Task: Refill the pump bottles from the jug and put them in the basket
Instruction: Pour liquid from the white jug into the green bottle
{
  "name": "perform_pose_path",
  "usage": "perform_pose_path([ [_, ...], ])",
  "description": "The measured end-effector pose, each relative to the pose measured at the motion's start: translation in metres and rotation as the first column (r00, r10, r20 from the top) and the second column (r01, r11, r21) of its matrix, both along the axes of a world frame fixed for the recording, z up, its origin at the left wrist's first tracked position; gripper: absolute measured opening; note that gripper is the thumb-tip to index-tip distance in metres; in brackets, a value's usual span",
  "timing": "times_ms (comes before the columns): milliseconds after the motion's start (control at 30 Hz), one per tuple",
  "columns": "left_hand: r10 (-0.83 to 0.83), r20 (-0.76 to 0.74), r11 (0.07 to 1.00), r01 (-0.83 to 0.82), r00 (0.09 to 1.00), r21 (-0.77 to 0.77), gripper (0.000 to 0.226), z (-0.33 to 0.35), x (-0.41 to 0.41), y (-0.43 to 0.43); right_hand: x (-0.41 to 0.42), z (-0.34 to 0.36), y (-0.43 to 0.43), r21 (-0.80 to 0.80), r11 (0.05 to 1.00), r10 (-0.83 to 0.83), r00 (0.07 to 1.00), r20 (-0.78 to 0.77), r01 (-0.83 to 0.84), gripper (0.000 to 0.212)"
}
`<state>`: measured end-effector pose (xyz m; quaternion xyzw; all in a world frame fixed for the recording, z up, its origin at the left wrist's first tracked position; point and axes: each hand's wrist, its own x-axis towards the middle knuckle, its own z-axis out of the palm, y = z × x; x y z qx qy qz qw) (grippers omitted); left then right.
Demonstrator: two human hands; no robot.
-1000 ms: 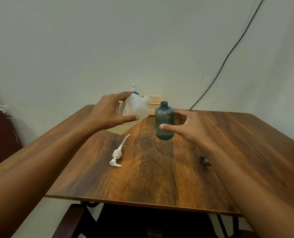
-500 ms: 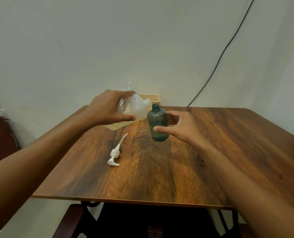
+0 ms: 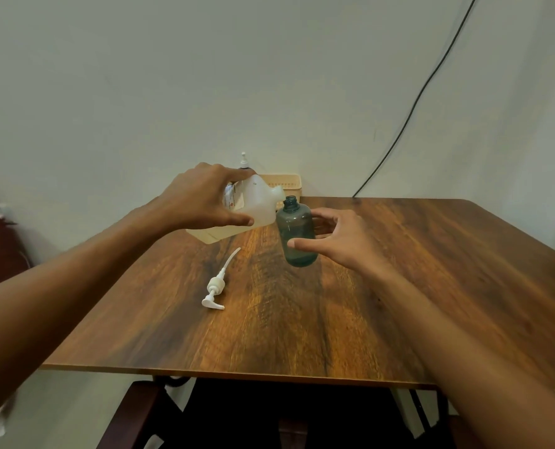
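Toward the far edge of the counter (image 3: 302,335), my left hand (image 3: 204,199) grips the jug (image 3: 256,205) from above. The thumb is pressed on the near face and the fingers are curled over the top. The jug is tipped so that its spout sits just beside the open neck of the bottle (image 3: 297,234).

The neck is narrow and the spout is wide, so I think a fast tilt would send liquid down the outside of the bottle and across the wood. The jug looks heavy for a one-handed top grip, and it could lurch. I cannot tell whether anything is flowing yet.

The pump (image 3: 216,286) lies loose on the counter nearer the left edge, where a spill or my forearm could reach it.

My right hand (image 3: 344,241) holds the bottle with the thumb across the front and the fingers round the back. That hold looks light, and the bottle leans a little, so a knock from the spout might topple it.

The jug is milky, squarish plastic with a label. The pump is white, with a long curved dip tube. The bottle is smooth, round-shouldered, smoky teal plastic, and I can see through it. The counter is glossy wood grain.

The basket (image 3: 289,182) is pale slotted plastic, and it stands at the far edge behind the jug.
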<state>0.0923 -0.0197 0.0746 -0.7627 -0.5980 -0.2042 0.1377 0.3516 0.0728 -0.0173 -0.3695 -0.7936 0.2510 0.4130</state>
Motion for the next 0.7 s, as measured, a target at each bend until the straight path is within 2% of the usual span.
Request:
perform_pose_path([
  [700,0.035,-0.283,0.999,-0.044,0.959,-0.024,0.093,0.029,0.004,0.013,-0.006,-0.016,0.005,0.014,0.999,-0.031,0.999,-0.015,0.032,0.078],
])
